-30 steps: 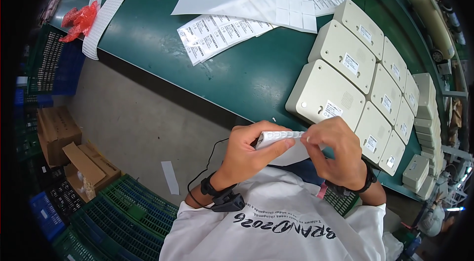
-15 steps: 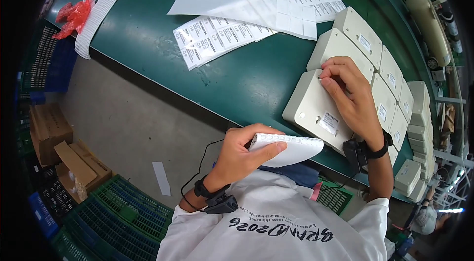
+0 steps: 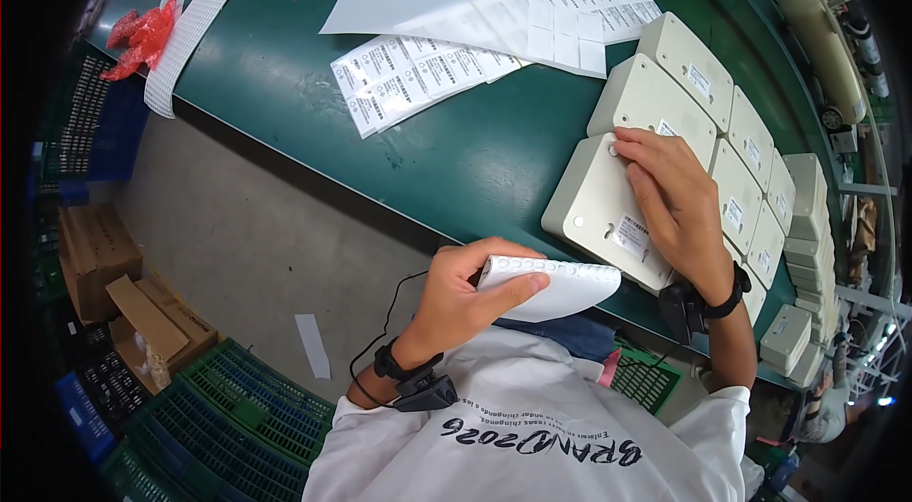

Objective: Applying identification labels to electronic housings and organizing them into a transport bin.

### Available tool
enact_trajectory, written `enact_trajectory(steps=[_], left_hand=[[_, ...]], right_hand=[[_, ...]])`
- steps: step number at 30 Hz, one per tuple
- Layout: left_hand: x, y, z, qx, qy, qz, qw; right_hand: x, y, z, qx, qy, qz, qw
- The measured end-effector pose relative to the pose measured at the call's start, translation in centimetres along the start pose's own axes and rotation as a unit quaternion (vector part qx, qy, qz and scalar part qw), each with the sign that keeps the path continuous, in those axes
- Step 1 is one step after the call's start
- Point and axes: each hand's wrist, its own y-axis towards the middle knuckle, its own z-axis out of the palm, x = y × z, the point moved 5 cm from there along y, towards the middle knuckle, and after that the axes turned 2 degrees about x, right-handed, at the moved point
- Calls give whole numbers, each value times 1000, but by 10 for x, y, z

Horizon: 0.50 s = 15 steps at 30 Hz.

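Observation:
My left hand (image 3: 464, 295) grips a folded white sheet of round stick-on pads (image 3: 570, 293) between thumb and fingers, near the table's front edge. A row of small round bumps runs along its upper fold. My right hand (image 3: 679, 208) rests over the nearest cream plastic box (image 3: 575, 184), with fingers stretched out. Its fingertips touch the box's far corner, beside a small round white pad (image 3: 614, 151). Another round pad (image 3: 579, 221) sits at the near left corner. A printed label (image 3: 632, 234) lies on the same face, partly beside my hand.
More cream boxes (image 3: 686, 65) stand in rows at the right, with stacked ones (image 3: 807, 208) beyond. Label sheets (image 3: 418, 75) overlap on the green table (image 3: 313, 122). Red plastic wrap (image 3: 142, 38) lies at the left edge. Green crates (image 3: 237, 397) and cardboard boxes (image 3: 157, 322) stand on the floor.
My right hand's pinched fingers have straightened and flattened onto the box's corner, where a round white pad now shows. My left hand and its sheet have hardly moved.

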Motion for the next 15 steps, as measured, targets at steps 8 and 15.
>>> enact_trajectory(steps=[8, 15], left_hand=[[-1, -1, 5, -7, 0, 27, 1000], [0, -3, 8, 0, -8, 4, 1000]], right_hand=[[-9, 8, 2, 6, 49, 18, 999], [-9, 11, 4, 21, 73, 51, 996]])
